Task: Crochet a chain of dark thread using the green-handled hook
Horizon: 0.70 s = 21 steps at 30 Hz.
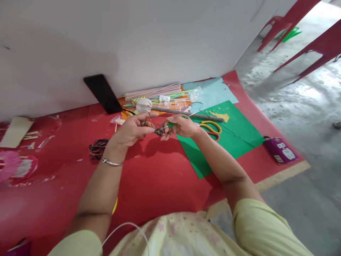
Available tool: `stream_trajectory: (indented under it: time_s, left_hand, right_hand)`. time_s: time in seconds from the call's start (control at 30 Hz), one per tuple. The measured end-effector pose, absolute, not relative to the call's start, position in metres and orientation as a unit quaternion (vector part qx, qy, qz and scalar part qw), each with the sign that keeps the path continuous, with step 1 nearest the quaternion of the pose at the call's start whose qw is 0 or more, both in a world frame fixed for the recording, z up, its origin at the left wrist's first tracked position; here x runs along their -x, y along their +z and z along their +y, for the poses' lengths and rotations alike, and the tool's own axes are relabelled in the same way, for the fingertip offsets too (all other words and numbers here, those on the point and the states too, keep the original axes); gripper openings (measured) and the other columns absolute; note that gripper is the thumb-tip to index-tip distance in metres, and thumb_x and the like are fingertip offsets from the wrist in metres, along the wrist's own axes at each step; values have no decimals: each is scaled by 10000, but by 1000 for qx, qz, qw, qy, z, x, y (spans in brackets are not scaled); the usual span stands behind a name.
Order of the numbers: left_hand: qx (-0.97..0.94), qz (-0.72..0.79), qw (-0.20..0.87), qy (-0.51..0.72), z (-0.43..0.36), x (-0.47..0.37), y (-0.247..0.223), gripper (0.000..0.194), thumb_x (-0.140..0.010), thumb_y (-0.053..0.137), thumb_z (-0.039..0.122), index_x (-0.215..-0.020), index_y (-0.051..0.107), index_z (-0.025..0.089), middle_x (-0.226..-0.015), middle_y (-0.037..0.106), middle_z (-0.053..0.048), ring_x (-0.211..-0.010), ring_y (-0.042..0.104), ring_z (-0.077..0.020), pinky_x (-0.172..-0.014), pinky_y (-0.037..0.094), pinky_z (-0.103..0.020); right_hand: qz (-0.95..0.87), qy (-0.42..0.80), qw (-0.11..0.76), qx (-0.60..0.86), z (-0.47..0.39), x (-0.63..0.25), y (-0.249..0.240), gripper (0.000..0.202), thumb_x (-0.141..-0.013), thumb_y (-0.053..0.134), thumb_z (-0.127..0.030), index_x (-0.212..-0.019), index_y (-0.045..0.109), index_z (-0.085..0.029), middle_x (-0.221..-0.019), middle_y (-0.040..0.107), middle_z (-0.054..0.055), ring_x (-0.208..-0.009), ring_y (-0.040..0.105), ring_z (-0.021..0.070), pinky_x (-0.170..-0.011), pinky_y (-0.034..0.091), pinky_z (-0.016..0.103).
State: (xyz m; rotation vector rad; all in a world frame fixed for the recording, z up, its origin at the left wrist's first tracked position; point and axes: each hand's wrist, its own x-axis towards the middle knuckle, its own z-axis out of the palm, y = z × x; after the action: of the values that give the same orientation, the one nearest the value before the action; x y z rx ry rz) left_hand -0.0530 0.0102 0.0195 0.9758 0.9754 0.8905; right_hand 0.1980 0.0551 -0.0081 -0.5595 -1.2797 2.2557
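Right hand (182, 126) holding green-handled tool (171, 124), left hand (132, 130) pinching yarn (159, 132)

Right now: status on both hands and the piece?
Left fingers on small multicoloured thread piece. Right fingers gripping thin silver metal tool. Yellow-and-red-handled scissors beside right wrist, not blocking the piece.

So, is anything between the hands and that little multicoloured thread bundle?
Nothing visible is: the left hand pinches the multicoloured thread bundle, and the green-handled metal tool in the right hand reaches it directly. The scissors lie off to the side.
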Motion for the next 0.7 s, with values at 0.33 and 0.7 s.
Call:
stream_trajectory:
  time_s: [0.33, 0.7]
  left_hand:
    - [-429, 434, 682, 404, 12, 55, 18, 645, -614, 1025, 164, -1239, 877, 229, -715, 734, 5, -450, 447, -37, -420, 232, -185]
    - [-405, 454, 588, 533, 11, 41, 19, 683, -573, 1042, 136, -1227, 848, 176, -695, 719, 32, -522, 515, -49, -482, 330, -171]
  right_hand:
    - [-564, 727, 321, 224, 44, -201, 5, 472, -1022, 759, -564, -844, 776, -126, -861, 787, 96, -746, 818, 213, -767, 727, 364]
    - [-860, 185, 415, 234, 15, -183, 12, 358, -1200, 440, -394, -1080, 713, -196, -1241, 764, 181, -1224, 755, 288, -1062, 662, 471]
